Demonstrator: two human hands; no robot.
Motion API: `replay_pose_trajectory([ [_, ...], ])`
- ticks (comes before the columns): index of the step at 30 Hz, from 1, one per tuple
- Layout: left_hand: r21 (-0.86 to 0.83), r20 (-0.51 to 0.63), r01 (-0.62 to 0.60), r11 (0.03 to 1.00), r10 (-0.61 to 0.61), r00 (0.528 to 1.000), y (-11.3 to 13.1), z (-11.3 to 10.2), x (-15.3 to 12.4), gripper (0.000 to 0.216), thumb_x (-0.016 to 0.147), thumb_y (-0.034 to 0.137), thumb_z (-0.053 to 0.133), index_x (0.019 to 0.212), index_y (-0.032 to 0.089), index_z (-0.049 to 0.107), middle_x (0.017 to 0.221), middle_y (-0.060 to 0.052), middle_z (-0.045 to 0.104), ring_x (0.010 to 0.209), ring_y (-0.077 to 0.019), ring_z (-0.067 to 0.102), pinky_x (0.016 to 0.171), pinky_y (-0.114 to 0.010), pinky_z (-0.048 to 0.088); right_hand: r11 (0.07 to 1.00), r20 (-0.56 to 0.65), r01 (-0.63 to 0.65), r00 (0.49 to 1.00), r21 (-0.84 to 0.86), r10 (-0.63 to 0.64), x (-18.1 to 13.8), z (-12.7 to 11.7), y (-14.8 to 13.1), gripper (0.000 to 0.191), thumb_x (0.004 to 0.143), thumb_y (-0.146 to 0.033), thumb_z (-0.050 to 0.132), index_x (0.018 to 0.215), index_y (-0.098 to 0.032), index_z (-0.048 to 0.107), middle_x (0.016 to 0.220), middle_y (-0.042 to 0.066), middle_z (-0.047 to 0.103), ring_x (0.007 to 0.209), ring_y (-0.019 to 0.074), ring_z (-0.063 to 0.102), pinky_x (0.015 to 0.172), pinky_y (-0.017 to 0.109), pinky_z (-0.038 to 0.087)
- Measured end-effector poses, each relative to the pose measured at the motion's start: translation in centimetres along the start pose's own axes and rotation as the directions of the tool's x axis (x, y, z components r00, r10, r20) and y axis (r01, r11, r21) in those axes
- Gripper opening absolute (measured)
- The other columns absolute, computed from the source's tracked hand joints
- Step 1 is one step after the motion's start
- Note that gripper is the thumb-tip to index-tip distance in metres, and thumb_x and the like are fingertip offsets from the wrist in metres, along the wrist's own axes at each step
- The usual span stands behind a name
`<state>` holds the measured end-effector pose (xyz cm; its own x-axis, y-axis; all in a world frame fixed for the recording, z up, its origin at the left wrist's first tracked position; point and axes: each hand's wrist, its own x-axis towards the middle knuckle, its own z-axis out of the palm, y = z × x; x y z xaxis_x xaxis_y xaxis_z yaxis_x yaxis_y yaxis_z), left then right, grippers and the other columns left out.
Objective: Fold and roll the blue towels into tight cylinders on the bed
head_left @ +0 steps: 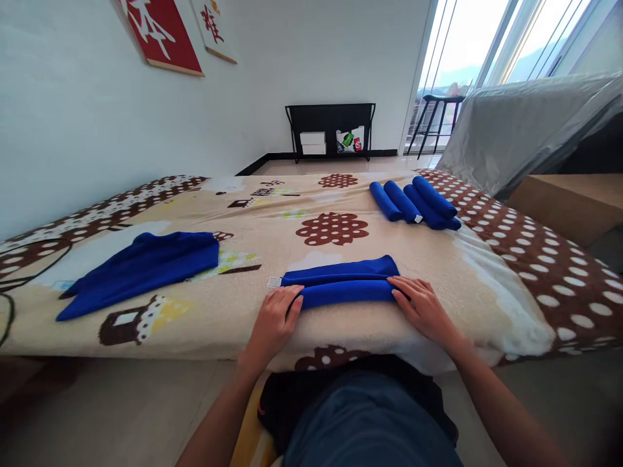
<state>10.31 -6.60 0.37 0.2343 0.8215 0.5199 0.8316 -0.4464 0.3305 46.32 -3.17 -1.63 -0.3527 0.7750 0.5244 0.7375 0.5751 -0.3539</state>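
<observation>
In front of me a blue towel (348,293) lies partly rolled, its near edge a smooth roll and its far part still flat in a folded strip. A small white tag (274,282) sticks out at its left end. My left hand (278,316) closes on the left end of the roll, thumb on the near side. At the right end, my right hand (419,303) grips the roll with fingers over the top. A loose, crumpled blue towel (146,269) lies to the left. Several rolled blue towels (413,202) lie grouped at the far right, one resting on top of another.
Everything lies on a bed with a patterned beige blanket (243,224) and a brown dotted border (574,292). A black cable (36,283) curls at the left edge. A cardboard box (569,201) and a plastic-covered piece of furniture (535,117) stand right. A black rack (331,117) stands beyond.
</observation>
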Motion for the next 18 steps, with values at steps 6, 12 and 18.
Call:
replay_pose_trajectory([
  [6, -0.077, -0.124, 0.198, 0.977, -0.206, 0.971, -3.3, -2.7, 2.2, 0.034, 0.098, 0.040, 0.045, 0.094, 0.022, 0.073, 0.100, -0.004, 0.076, 0.101, -0.0218, 0.066, 0.098, -0.038, 0.043, 0.984, -0.056, -0.173, 0.983, 0.051, 0.176, 2.6, -0.8, 2.6, 0.034, 0.100, -0.043, 0.045, 0.107, -0.021, 0.070, 0.109, 0.006, 0.073, 0.103, 0.0216, 0.066, 0.093, 0.036, 0.045],
  [12, -0.105, 0.168, 0.366, 0.925, -0.346, 0.923, -7.9, -2.3, 7.1, 0.039, 0.081, 0.051, 0.055, 0.091, 0.018, 0.072, 0.087, -0.007, 0.072, 0.079, -0.0224, 0.064, 0.076, -0.033, 0.048, 0.929, 0.231, -0.366, 0.900, -0.057, 0.369, 7.7, -0.7, 5.5, 0.041, 0.098, -0.048, 0.044, 0.086, -0.019, 0.071, 0.081, 0.008, 0.073, 0.076, 0.0206, 0.066, 0.068, 0.030, 0.041],
  [18, -0.180, 0.388, 0.306, 0.935, -0.218, 0.895, -8.9, -0.8, 9.1, 0.032, 0.069, 0.049, 0.067, 0.078, 0.019, 0.070, 0.073, -0.003, 0.068, 0.069, -0.0191, 0.061, 0.063, -0.027, 0.045, 0.964, 0.298, -0.264, 0.921, 0.004, 0.251, 11.1, 0.9, 5.6, 0.022, 0.085, -0.037, 0.062, 0.087, -0.017, 0.071, 0.080, 0.005, 0.071, 0.071, 0.0162, 0.061, 0.062, 0.026, 0.038],
])
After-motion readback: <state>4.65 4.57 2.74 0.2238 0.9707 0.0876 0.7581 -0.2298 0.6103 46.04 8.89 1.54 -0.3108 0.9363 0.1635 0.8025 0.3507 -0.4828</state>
